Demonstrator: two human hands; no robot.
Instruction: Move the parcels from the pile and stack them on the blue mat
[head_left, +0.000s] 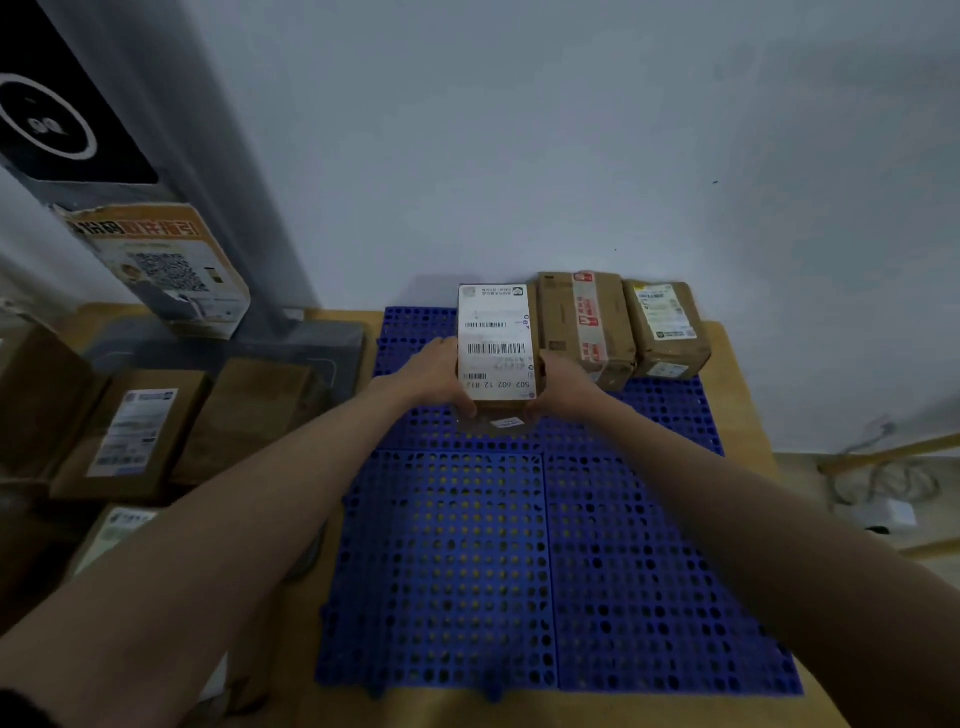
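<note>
Against the far edge of the blue mat (545, 561), close to the wall (571, 156), I hold a labelled parcel (496, 340) between both hands, my left hand (434, 371) curled around its left side and my right hand (563, 382) wrapped around its right side, fingertips tucked under the near end. It sits just beside 2 brown parcels already on the mat: the taped parcel (584, 325) right next to it and the small parcel (667, 330) beyond that. I cannot tell whether its base is fully down yet. To do this well, I judge I should keep it square to the taped parcel, slide it snug against that side and back toward the wall, then ease my fingers out from underneath without tipping it. More parcels wait in the pile (135, 431) at my left.
</note>
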